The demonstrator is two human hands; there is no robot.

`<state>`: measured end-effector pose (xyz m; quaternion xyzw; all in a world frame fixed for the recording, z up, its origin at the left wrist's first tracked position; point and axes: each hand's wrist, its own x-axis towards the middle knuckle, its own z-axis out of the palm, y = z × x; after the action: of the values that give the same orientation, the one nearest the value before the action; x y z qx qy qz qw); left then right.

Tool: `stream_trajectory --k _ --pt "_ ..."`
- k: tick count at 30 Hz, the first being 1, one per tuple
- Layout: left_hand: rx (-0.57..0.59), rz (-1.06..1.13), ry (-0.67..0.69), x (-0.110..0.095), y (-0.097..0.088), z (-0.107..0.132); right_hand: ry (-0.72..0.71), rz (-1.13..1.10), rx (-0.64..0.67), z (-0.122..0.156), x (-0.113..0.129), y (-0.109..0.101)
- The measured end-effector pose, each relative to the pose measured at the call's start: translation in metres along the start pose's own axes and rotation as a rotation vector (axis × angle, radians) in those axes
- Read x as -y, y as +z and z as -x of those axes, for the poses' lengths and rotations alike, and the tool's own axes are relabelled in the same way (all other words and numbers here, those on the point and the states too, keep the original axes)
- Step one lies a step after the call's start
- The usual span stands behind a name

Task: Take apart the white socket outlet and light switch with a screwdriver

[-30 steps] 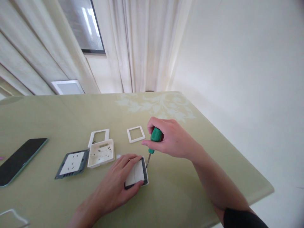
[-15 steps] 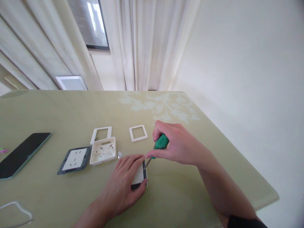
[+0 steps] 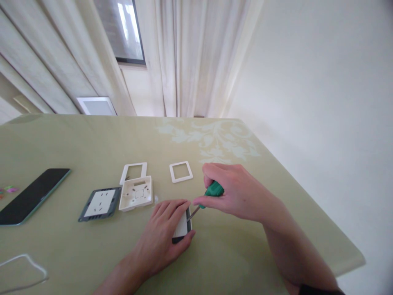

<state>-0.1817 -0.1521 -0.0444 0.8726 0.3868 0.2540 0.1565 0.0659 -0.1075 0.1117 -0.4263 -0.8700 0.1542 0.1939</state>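
Note:
My left hand (image 3: 162,237) presses down on a white wall switch with a dark frame (image 3: 182,227) on the green table, fingers and thumb gripping its edges. My right hand (image 3: 236,192) is closed round a green-handled screwdriver (image 3: 211,191). Its metal tip slants down to the switch's right edge, just beside my left fingertips.
To the left lie a white back box (image 3: 136,193), a white rectangular frame (image 3: 134,171), a socket plate in a dark frame (image 3: 100,203) and a black phone (image 3: 32,196). A small white square frame (image 3: 181,171) lies behind the hands. A clear plastic piece (image 3: 18,272) sits front left. The table edge (image 3: 344,229) runs on the right.
My right hand has lowered and tilted the screwdriver until its tip meets the switch's edge. My left hand has shifted slightly on the switch, covering more of it.

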Motion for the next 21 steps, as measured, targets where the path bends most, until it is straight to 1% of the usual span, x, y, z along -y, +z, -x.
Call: stream_trajectory --k 5,7,9,11,12,14,16,17,18,21 --pt "0.015 0.008 -0.009 0.0 0.004 0.001 -0.007 0.006 -0.005 0.0 0.002 0.0" --pt "0.03 0.011 -0.02 -0.001 0.003 0.001 -0.008 0.004 -0.002 0.001 0.002 0.0" --pt "0.063 0.029 -0.006 0.0 -0.005 0.0 -0.004 0.001 0.001 0.001 0.001 0.0" --pt "0.09 0.066 0.012 0.004 -0.017 -0.002 0.009 0.001 0.006 0.003 0.0 0.0" --pt "0.086 0.075 0.007 0.008 -0.025 -0.003 0.017 0.004 0.009 0.003 -0.001 -0.001" --pt "0.009 0.024 -0.058 0.022 -0.039 -0.004 0.029 0.011 0.018 0.004 -0.002 -0.001" --pt "-0.098 -0.139 -0.148 0.041 -0.048 -0.003 0.033 0.018 0.026 0.003 -0.002 -0.002" --pt "-0.118 -0.233 -0.201 0.051 -0.051 -0.001 0.032 0.018 0.03 0.003 -0.002 -0.002" --pt "-0.117 -0.32 -0.258 0.061 -0.052 0.002 0.035 0.019 0.032 0.003 -0.002 -0.002" --pt "-0.053 -0.507 -0.4 0.085 -0.056 0.013 0.051 0.015 0.037 0.002 -0.002 -0.002"
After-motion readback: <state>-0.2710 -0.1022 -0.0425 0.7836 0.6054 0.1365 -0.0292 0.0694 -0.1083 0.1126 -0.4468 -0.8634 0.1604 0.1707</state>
